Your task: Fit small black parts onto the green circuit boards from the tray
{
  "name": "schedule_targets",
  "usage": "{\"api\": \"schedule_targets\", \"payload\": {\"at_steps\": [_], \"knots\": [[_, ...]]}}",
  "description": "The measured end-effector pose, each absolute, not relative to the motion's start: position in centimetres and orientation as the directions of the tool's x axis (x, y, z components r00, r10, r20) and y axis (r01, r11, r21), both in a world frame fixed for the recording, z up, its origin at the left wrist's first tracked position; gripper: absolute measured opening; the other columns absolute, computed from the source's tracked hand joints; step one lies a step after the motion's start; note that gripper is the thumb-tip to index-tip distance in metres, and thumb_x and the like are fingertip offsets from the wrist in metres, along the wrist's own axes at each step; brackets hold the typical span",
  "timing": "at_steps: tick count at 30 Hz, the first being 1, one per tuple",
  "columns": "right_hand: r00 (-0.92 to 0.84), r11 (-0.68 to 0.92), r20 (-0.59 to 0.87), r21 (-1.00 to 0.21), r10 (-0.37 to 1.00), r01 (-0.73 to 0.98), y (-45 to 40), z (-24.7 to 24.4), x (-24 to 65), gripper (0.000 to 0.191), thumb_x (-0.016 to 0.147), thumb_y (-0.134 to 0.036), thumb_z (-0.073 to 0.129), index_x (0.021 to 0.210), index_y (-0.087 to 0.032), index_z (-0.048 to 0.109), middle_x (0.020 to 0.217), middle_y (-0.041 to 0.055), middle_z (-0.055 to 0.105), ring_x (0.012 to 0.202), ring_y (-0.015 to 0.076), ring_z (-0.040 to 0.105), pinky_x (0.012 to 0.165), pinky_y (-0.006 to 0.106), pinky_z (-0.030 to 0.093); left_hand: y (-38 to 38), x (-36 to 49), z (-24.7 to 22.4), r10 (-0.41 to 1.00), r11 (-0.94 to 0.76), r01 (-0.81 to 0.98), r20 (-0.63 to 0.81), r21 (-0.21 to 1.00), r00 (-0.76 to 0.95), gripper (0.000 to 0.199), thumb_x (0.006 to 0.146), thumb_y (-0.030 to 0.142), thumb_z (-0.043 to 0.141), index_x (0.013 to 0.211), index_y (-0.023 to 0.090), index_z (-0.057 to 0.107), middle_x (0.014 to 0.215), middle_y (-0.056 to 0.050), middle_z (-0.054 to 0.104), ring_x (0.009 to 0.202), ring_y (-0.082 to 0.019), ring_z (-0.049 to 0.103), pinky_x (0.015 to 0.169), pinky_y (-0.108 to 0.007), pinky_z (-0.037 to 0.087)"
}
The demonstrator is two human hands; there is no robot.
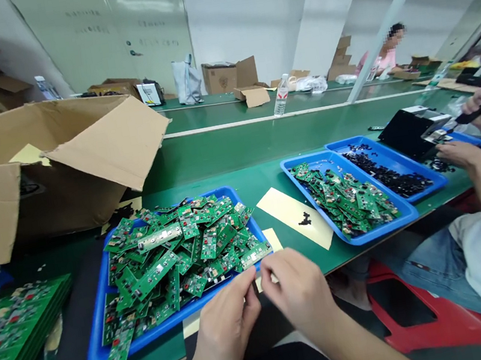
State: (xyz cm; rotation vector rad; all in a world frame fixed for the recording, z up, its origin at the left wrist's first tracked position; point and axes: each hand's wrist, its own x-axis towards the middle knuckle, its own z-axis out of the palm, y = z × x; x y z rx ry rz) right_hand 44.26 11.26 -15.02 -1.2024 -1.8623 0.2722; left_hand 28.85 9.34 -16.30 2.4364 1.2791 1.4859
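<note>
Nearest the camera are the person's two bare hands, the left hand and the right hand, tips almost meeting at the table's front edge. On both, the fingers are bent in with the tips drawn close to the thumb; whether they have hold of anything small, I cannot tell. Anything that slipped from that pinch could drop past the edge and be hard to find.

Just beyond the left hand, near the same edge, a blue tray bears a loose heap of green circuit boards, piled above its rim. One board juts over the tray's near left corner; a sleeve or wrist brushing it could tip it out, and a knock to the heap might send others sliding, scraping their parts together.

Right of that tray, a pale yellow sheet carries a few black pieces that nothing walls in, so a nudge to the paper could scatter them. Farther right, a second blue tray overlaps the table's front edge, where a passing elbow might catch it.
</note>
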Motion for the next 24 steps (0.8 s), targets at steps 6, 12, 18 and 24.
{"api": "schedule_targets", "payload": {"at_steps": [6,12,18,24], "knots": [[-0.015,0.343,0.374,-0.835,0.927,0.43,11.5,-14.8,47.8,0.009,0.09,-0.027,0.051,0.086,-0.019,0.052,0.074,0.0033,0.061,0.066,0.0154,0.062,0.062,0.026,0.052,9.1,28.1,-15.7,0.866,-0.483,0.491,0.479,0.725,0.145,0.027,0.082,0.017,0.059,0.107,0.026,0.065,0.092,0.002,0.076,0.071,-0.013,0.073,0.064,-0.014,0.058],[-0.011,0.152,0.161,-0.951,0.987,-0.27,7.4,-17.7,44.4,0.037,0.076,-0.041,0.071,0.101,-0.025,0.048,0.106,0.0046,0.055,0.083,0.0172,0.065,0.08,0.032,0.053,9.6,28.8,-15.8,0.848,-0.514,0.286,0.529,0.809,0.029,0.025,0.077,0.013,0.062,0.095,0.029,0.07,0.081,0.005,0.077,0.062,-0.011,0.072,0.058,-0.012,0.057],[0.141,0.128,0.088,-0.943,0.986,-0.307,7.1,-18.6,43.5,0.032,0.078,-0.041,0.07,0.096,-0.025,0.049,0.088,0.0013,0.057,0.068,0.0128,0.059,0.065,0.024,0.052,10.2,30.3,-16.5,0.905,-0.423,0.159,0.426,0.892,0.019,0.021,0.076,0.013,0.065,0.091,0.027,0.071,0.076,0.004,0.077,0.058,-0.012,0.072,0.053,-0.014,0.058],[0.303,0.242,0.201,-0.965,0.931,-0.104,7.2,-18.4,44.7,0.025,0.082,-0.036,0.067,0.097,-0.025,0.051,0.091,0.0007,0.055,0.066,0.0102,0.059,0.066,0.023,0.053,11.8,30.7,-16.4,0.924,-0.376,0.21,0.382,0.902,0.014,0.008,0.071,0.023,0.071,0.079,0.022,0.074,0.08,-0.004,0.076,0.071,-0.019,0.073,0.057,-0.022,0.061]]}}
